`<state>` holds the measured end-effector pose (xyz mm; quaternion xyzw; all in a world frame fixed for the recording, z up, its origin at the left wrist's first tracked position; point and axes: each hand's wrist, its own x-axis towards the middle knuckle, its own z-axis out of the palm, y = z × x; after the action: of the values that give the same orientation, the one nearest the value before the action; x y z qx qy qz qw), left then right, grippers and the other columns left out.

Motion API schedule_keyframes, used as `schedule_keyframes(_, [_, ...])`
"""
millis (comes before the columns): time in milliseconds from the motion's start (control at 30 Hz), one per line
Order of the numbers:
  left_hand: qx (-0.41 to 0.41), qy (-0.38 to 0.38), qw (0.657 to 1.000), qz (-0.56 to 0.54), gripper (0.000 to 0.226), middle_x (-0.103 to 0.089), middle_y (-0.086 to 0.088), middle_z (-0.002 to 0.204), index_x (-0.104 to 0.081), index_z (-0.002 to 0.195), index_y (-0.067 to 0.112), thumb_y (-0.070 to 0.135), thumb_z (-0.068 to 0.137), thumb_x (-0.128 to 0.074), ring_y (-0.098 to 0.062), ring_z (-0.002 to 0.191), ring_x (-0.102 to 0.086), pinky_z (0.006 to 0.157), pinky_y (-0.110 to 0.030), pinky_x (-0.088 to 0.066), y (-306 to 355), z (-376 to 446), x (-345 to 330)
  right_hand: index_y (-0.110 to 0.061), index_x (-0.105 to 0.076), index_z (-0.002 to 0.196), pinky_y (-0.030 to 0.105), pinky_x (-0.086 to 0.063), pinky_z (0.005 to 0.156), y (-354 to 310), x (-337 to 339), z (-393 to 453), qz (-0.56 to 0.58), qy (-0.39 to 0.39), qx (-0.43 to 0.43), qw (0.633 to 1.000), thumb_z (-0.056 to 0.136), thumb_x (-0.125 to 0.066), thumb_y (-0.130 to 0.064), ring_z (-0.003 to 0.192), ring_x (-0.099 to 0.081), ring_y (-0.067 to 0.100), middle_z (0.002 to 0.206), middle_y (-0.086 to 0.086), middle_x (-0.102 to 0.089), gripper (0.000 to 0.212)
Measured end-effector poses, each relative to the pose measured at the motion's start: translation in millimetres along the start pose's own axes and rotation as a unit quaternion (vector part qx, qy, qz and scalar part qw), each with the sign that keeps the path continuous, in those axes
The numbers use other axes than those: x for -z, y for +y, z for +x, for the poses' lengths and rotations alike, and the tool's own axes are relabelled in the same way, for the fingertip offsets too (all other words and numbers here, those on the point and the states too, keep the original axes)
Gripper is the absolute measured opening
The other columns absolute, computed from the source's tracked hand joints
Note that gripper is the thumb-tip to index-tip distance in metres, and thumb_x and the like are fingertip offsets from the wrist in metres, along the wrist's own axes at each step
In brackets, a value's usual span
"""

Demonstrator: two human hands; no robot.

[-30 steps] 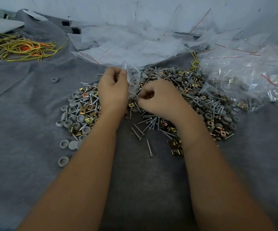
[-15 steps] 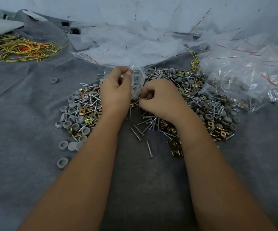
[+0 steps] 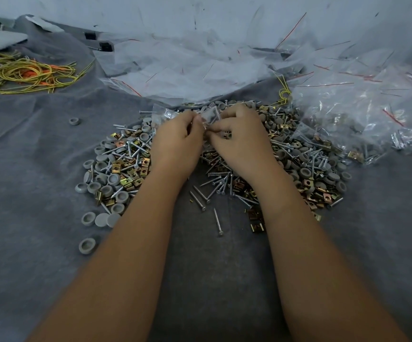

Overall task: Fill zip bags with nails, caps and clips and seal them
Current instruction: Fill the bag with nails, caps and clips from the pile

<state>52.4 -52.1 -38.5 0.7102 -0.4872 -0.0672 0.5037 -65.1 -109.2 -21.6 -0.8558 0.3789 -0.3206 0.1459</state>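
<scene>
A mixed pile of silver nails (image 3: 221, 186), grey caps (image 3: 106, 178) and brass clips (image 3: 129, 177) lies on the grey cloth. Above its far middle, my left hand (image 3: 175, 141) and my right hand (image 3: 239, 139) meet, both pinching one small clear zip bag (image 3: 209, 117). The bag sticks up between the fingertips, with a nail visible inside. Most of the bag is hidden by my fingers.
Empty clear zip bags with red strips (image 3: 182, 67) are heaped at the back. Filled bags (image 3: 372, 119) pile up at the right. Yellow and orange wires (image 3: 27, 72) lie at the far left. Stray caps (image 3: 86, 245) and nails (image 3: 218, 222) sit near the pile's front.
My right hand has moved up and left to join my left hand on the bag. The bag has been pulled lower between both sets of fingers.
</scene>
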Motion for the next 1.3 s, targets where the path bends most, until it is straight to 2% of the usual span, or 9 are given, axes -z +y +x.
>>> schedule_keyframes(167, [0.012, 0.0, 1.0, -0.016, 0.033, -0.052, 0.005, 0.057, -0.067, 0.093, 0.013, 0.034, 0.099, -0.041, -0.017, 0.056, -0.049, 0.056, -0.04, -0.043, 1, 0, 0, -0.029, -0.072, 0.096, 0.025, -0.049, 0.075, -2, 19, 1, 0.146, 0.105, -0.072, 0.981, 0.09, -0.059, -0.023, 0.083, -0.058, 0.006, 0.101, -0.008, -0.062, 0.016])
schedule_keyframes(300, [0.047, 0.021, 0.996, -0.071, 0.027, -0.053, 0.016, 0.046, -0.065, 0.083, 0.03, 0.032, 0.097, -0.042, -0.001, 0.042, -0.042, 0.05, -0.03, -0.035, 0, 0, -1, -0.028, -0.066, 0.102, 0.029, -0.043, 0.062, 19, 33, 1, 0.113, 0.162, -0.173, 0.965, 0.095, -0.044, -0.013, 0.066, -0.053, 0.009, 0.103, -0.002, -0.066, 0.027])
schedule_keyframes(367, [0.054, 0.033, 0.994, -0.088, 0.028, -0.054, 0.016, 0.047, -0.063, 0.078, 0.035, 0.03, 0.097, -0.043, -0.001, 0.044, -0.043, 0.051, -0.028, -0.036, 0, 1, 0, -0.026, -0.064, 0.116, 0.032, -0.047, 0.068, 29, 36, 0, 0.075, 0.144, -0.197, 0.967, 0.095, -0.041, -0.011, 0.079, -0.058, 0.015, 0.111, 0.003, -0.064, 0.034])
schedule_keyframes(433, [0.05, 0.033, 0.994, -0.089, 0.029, -0.053, 0.01, 0.048, -0.062, 0.076, 0.037, 0.031, 0.096, -0.043, -0.003, 0.046, -0.044, 0.051, -0.028, -0.037, 0, 1, 0, -0.027, -0.056, 0.132, 0.04, -0.05, 0.086, 35, 35, -1, 0.034, 0.093, -0.196, 0.976, 0.093, -0.04, -0.011, 0.104, -0.058, 0.023, 0.125, 0.006, -0.058, 0.045])
schedule_keyframes(567, [0.046, 0.029, 0.995, -0.085, 0.028, -0.052, 0.009, 0.051, -0.061, 0.076, 0.037, 0.031, 0.096, -0.043, -0.001, 0.044, -0.042, 0.051, -0.028, -0.037, -1, 1, -1, -0.03, -0.032, 0.15, 0.049, -0.028, 0.111, 40, 26, 0, -0.181, -0.055, -0.15, 0.97, 0.1, -0.038, -0.031, 0.138, -0.034, 0.029, 0.151, 0.007, -0.039, 0.05])
schedule_keyframes(867, [0.05, 0.014, 0.995, -0.082, 0.028, -0.053, 0.018, 0.046, -0.06, 0.072, 0.038, 0.035, 0.093, -0.041, -0.001, 0.041, -0.04, 0.051, -0.028, -0.035, 0, -1, 0, -0.026, -0.022, 0.153, 0.053, -0.01, 0.115, 42, 20, 7, -0.271, -0.135, -0.177, 0.937, 0.102, -0.023, -0.046, 0.147, -0.01, 0.027, 0.161, 0.007, -0.016, 0.055])
schedule_keyframes(1033, [0.051, 0.01, 0.996, -0.073, 0.028, -0.051, 0.02, 0.045, -0.059, 0.073, 0.038, 0.036, 0.093, -0.04, -0.001, 0.04, -0.04, 0.053, -0.029, -0.036, -1, 0, -1, -0.026, -0.041, 0.144, 0.051, -0.015, 0.113, 41, 23, 6, -0.237, -0.103, -0.154, 0.954, 0.1, -0.033, -0.044, 0.142, -0.021, 0.027, 0.155, 0.003, -0.029, 0.048])
schedule_keyframes(1133, [0.051, 0.006, 0.996, -0.076, 0.028, -0.05, 0.019, 0.043, -0.061, 0.075, 0.037, 0.036, 0.093, -0.04, -0.001, 0.039, -0.038, 0.052, -0.029, -0.035, -2, 1, -2, -0.032, -0.055, 0.134, 0.049, -0.026, 0.113, 38, 24, 4, -0.172, -0.068, -0.121, 0.975, 0.097, -0.046, -0.041, 0.133, -0.038, 0.026, 0.142, 0.0, -0.049, 0.039])
schedule_keyframes(1300, [0.049, 0.002, 0.995, -0.087, 0.028, -0.047, 0.018, 0.041, -0.061, 0.076, 0.035, 0.035, 0.094, -0.04, -0.001, 0.037, -0.035, 0.052, -0.027, -0.032, -4, 1, -2, -0.03, -0.073, 0.099, 0.036, -0.052, 0.089, 28, 25, 2, 0.03, 0.042, -0.135, 0.99, 0.091, -0.061, -0.017, 0.094, -0.064, 0.012, 0.104, -0.006, -0.071, 0.02])
